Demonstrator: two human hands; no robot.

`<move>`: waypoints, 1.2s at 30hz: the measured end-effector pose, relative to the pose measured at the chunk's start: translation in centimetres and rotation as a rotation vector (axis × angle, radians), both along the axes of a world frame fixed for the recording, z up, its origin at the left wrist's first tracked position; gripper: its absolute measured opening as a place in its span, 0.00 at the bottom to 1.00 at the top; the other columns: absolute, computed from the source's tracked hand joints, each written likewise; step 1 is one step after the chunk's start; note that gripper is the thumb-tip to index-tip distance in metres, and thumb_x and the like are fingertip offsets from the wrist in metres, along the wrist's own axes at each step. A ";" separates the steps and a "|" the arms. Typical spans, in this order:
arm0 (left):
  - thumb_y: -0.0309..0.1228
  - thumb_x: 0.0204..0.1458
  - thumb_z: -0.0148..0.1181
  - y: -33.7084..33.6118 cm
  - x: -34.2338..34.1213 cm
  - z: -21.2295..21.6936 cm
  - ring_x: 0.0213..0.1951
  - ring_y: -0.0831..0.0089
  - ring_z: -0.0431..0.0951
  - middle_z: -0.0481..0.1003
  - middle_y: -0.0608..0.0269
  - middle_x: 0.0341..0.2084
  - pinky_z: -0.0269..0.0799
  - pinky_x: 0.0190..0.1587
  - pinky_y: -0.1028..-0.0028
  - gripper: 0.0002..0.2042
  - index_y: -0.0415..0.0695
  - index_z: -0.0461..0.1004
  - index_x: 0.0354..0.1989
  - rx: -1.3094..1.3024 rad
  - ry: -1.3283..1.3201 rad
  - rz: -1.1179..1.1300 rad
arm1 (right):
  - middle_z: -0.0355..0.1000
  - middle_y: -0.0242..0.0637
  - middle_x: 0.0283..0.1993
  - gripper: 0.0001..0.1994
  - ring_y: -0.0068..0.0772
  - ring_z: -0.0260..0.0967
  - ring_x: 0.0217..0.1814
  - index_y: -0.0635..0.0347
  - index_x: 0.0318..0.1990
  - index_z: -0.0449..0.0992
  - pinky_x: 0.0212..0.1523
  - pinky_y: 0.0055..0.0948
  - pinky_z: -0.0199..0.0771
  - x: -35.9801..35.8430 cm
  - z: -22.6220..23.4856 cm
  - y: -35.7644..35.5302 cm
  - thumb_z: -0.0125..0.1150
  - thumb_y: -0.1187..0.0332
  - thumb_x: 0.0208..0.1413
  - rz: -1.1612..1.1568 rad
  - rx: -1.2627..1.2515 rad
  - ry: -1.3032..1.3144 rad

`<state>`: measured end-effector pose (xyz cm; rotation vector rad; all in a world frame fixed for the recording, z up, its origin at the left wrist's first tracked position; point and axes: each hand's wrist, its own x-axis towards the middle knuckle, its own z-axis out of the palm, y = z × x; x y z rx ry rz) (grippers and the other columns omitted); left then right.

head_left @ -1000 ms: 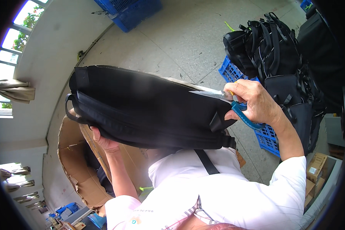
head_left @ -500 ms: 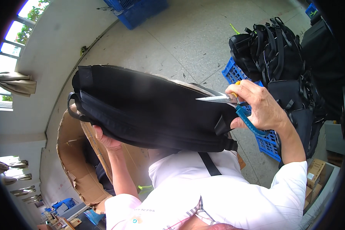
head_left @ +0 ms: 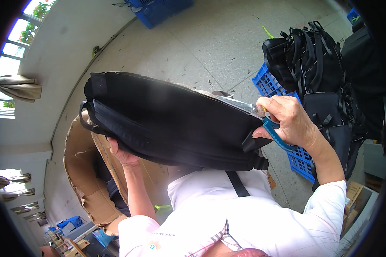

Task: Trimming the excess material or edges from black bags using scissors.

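Bag (head_left: pixel 171 115) of black fabric spans the space in front of your body, held up above the floor and tilted so that its right end sits lower. Your left hand (head_left: pixel 123 155) grips its near edge from below, thumb up against the padded side; the fingers beneath are hidden. Your right hand (head_left: pixel 289 120) is curled round the teal handles of the scissors (head_left: pixel 275 133), whose blades lie along the pale edge (head_left: pixel 193 90) on the far side; whether they are parted, you cannot tell. Judging by its looks, the bag is padded and fairly light for its bulk, soft enough to sag yet firm enough to keep its shape, not slippery or fragile. The padded near edge looks a sound hold, and the loop (head_left: pixel 86 122) at the left end another; keep fingers off the far edge, by the blades. The carton (head_left: pixel 75 167) stands close below your left forearm and crowds that side. To your right, packs (head_left: pixel 317 64) pile over a blue crate (head_left: pixel 302 165), near your right elbow. A black strap (head_left: pixel 237 184) runs over your shirt and could snag; small boxes (head_left: pixel 353 192) sit beyond your right sleeve.
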<state>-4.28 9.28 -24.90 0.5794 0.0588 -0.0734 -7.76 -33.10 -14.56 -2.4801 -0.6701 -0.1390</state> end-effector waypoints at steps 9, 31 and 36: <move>0.40 0.42 0.65 -0.2 -0.2 0.0 0.53 0.58 0.66 0.67 0.56 0.52 0.59 0.59 0.58 0.30 0.40 0.64 0.53 0.037 -0.025 0.032 | 0.68 0.39 0.25 0.31 0.33 0.68 0.29 0.61 0.36 0.70 0.30 0.29 0.70 0.8 2.0 0.7 0.67 0.41 0.34 -0.003 -0.030 -0.022; 0.39 0.41 0.65 -0.2 -0.7 -0.1 0.54 0.57 0.65 0.66 0.56 0.53 0.57 0.59 0.57 0.31 0.40 0.64 0.54 -0.033 -0.075 -0.045 | 0.64 0.34 0.20 0.31 0.31 0.63 0.19 0.62 0.36 0.68 0.24 0.27 0.67 2.8 1.7 2.9 0.62 0.41 0.37 0.015 -0.116 -0.171; 0.40 0.41 0.65 -0.1 -0.8 -0.6 0.55 0.58 0.65 0.66 0.56 0.52 0.56 0.59 0.57 0.30 0.41 0.64 0.54 -0.032 -0.042 -0.021 | 0.62 0.34 0.18 0.29 0.30 0.62 0.19 0.61 0.36 0.68 0.23 0.27 0.64 2.9 0.8 3.1 0.63 0.42 0.38 0.007 -0.016 -0.077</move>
